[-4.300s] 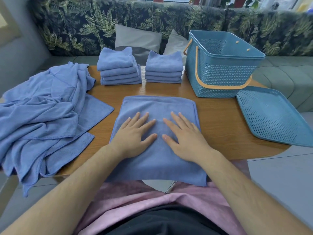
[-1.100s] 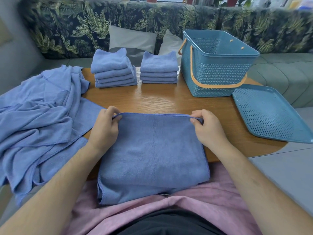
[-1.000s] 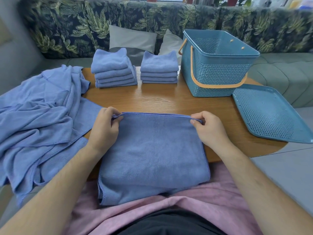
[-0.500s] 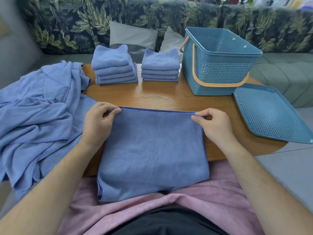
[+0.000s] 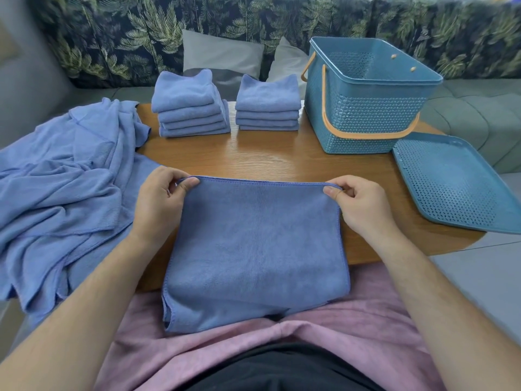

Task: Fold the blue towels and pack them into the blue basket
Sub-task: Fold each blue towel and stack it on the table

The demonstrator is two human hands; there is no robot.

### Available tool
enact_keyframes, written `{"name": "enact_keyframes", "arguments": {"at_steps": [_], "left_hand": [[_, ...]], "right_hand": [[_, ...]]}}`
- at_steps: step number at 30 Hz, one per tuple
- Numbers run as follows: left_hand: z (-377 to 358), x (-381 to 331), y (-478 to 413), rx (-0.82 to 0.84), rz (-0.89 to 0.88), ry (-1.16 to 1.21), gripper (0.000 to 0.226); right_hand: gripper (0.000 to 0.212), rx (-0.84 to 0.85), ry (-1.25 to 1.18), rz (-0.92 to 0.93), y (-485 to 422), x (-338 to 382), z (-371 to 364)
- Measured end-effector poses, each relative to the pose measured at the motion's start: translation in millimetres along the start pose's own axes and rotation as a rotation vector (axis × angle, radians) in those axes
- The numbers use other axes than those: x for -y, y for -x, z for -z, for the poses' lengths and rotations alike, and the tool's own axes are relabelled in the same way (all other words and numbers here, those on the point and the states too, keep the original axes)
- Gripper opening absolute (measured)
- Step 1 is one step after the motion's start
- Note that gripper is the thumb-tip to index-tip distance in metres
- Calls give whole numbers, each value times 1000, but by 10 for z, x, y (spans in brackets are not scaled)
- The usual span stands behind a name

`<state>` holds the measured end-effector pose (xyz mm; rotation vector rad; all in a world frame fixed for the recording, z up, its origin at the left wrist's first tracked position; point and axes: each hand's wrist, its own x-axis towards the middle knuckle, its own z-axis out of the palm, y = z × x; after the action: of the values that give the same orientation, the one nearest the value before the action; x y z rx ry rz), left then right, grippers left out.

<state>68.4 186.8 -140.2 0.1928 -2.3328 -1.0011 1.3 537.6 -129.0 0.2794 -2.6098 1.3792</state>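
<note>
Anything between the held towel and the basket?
Nothing visible. Only bare table lies between the towel and the basket; its top is open, the lid lies to its right, the folded stacks sit to its left.

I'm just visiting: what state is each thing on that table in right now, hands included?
Front towel: folded, flat, near edge hanging off the table.
Left hand: pinches the front towel's far left corner.
Right hand: pinches its far right corner.
Left stack and right stack: folded, neatly piled.
Loose towels: unfolded, crumpled.
Blue basket: open, handle down, no towels visible inside.
Lid: off, lying beside the basket.
</note>
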Motion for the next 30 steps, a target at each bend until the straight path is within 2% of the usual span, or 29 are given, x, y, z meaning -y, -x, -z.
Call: {"name": "enact_keyframes", "arguments": {"at_steps": [5, 10, 14, 17, 24, 30], "left_hand": [[44, -16, -17, -3, -28, -19, 11], [195, -265, -184, 40, 213, 147, 10], [353, -450, -593, 44, 233, 152, 12], [444, -541, -995, 44, 280, 276, 11], [750, -992, -1759, -91, 87, 348, 15], [949, -1252, -1693, -134, 20, 419, 12]], "right_hand": [[16, -9, -48, -56, -16, -34, -9], [14, -16, -87, -58, -161, 230, 40], [10, -20, -85, -52, -539, 567, 129], [9, -19, -206, -70, -885, 860, 225], [17, -143, -234, 132, -1557, 1488, 465], [19, -196, -200, 217, -1457, 1656, 668]]}}
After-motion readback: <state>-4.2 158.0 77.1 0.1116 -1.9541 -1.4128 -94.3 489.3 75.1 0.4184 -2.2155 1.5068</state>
